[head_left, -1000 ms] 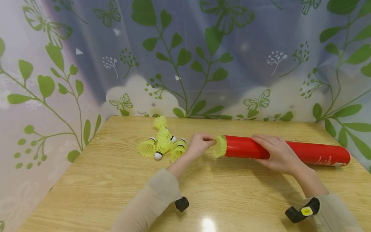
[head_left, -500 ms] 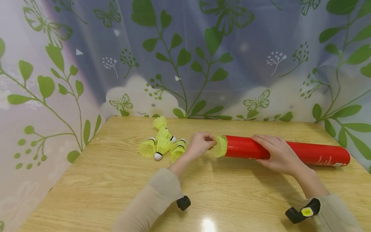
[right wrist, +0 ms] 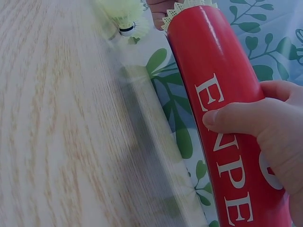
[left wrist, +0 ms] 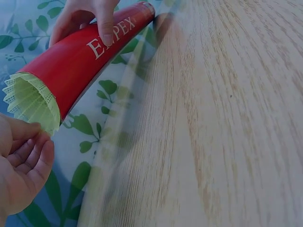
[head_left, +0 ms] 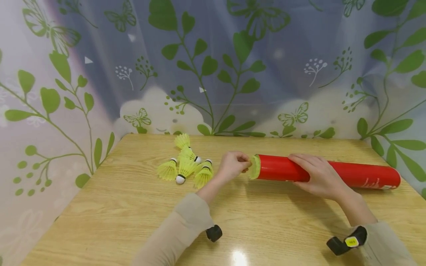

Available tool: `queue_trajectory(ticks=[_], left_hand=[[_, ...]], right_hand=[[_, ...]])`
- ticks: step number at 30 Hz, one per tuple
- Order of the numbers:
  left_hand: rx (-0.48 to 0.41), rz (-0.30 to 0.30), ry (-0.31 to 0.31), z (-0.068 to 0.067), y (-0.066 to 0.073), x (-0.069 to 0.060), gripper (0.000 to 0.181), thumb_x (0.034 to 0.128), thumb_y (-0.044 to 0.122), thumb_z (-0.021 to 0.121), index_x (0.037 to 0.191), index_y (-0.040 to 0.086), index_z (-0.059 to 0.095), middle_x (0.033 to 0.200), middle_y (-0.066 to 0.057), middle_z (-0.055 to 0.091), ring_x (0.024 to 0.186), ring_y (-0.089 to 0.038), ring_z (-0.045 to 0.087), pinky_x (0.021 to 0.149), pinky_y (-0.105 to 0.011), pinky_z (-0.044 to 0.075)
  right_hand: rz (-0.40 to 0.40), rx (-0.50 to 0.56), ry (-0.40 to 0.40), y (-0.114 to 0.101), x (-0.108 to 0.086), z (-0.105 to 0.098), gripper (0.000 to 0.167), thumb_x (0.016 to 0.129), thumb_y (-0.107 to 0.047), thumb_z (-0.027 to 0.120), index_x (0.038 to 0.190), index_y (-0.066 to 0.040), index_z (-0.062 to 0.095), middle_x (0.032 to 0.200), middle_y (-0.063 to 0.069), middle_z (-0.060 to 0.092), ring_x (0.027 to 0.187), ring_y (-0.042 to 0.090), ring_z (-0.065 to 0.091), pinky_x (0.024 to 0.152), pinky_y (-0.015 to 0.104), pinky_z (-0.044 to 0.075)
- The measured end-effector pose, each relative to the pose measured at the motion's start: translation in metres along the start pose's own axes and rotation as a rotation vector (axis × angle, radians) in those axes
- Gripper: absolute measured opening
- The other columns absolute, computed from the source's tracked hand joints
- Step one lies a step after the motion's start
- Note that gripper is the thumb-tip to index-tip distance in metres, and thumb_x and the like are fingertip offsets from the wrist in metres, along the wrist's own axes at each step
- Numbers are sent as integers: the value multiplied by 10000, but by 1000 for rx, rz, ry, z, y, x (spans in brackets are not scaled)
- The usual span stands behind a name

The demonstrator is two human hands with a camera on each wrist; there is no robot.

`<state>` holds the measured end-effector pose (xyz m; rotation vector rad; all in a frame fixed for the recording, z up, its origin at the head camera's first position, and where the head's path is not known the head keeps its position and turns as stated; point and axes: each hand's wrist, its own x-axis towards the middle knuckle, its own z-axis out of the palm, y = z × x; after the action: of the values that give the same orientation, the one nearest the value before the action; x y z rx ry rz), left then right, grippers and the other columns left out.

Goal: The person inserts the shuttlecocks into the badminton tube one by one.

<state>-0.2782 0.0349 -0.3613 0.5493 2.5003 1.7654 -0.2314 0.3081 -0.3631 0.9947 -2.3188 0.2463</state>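
Observation:
A red shuttlecock tube [head_left: 359,173] lies on its side on the wooden table, its mouth facing left. My right hand [head_left: 317,175] grips the tube around its middle; in the right wrist view the thumb [right wrist: 232,118] lies across the white lettering. From the mouth sticks the skirt rim of a yellow shuttlecock [left wrist: 35,101], the rest of it hidden inside. At that rim my left hand [head_left: 233,165] pinches the lower edge of the skirt with curled fingers.
Several loose yellow shuttlecocks [head_left: 186,166] lie in a cluster left of my left hand. The wooden table [head_left: 266,229] ends at the back against a patterned curtain [head_left: 219,74]. Black wrist cameras sit on both sleeves.
My left hand has shifted slightly to the right, and a little less of the shuttlecock's skirt shows outside the tube. The right hand and tube stay nearly still.

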Motion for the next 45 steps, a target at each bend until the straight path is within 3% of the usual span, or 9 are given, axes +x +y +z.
queue_trajectory(ticks=[7, 12, 21, 30, 45], left_hand=[[13, 12, 28, 6, 3, -1, 40, 803, -18, 676, 818, -55, 669, 722, -116, 669, 588, -142, 617, 545, -210, 505], [47, 19, 52, 10, 5, 0, 39, 793, -9, 683, 801, -43, 667, 686, -88, 660, 590, -173, 631, 517, -192, 482], [119, 29, 57, 13, 6, 1, 42, 802, 31, 693, 791, -9, 691, 670, -41, 657, 537, -52, 553, 487, -175, 447], [179, 57, 97, 16, 8, 1, 43, 791, 54, 701, 768, 20, 712, 643, -10, 652, 526, -33, 522, 491, -163, 422], [225, 69, 112, 22, 12, 0, 51, 796, 41, 686, 783, 32, 734, 743, -19, 696, 632, -66, 563, 539, -163, 434]], right_hand=[[28, 2, -14, -1, 0, -1, 816, 516, -132, 857, 1255, -25, 525, 1164, 185, 579, 1028, 355, 528, 822, 554, 395], [36, 3, -17, -1, 0, -1, 798, 538, -156, 857, 1252, -21, 526, 1171, 185, 576, 1035, 352, 526, 828, 551, 390], [42, 6, -21, -1, 1, -1, 791, 542, -157, 855, 1250, -25, 528, 1185, 182, 570, 1059, 354, 515, 841, 551, 385], [56, 9, -29, -1, 1, -3, 802, 533, -151, 859, 1251, -24, 525, 1176, 187, 574, 1053, 357, 520, 842, 555, 382], [36, 24, -23, 1, 0, -3, 815, 523, -121, 842, 1268, -35, 523, 1182, 180, 575, 1053, 347, 518, 843, 547, 377]])
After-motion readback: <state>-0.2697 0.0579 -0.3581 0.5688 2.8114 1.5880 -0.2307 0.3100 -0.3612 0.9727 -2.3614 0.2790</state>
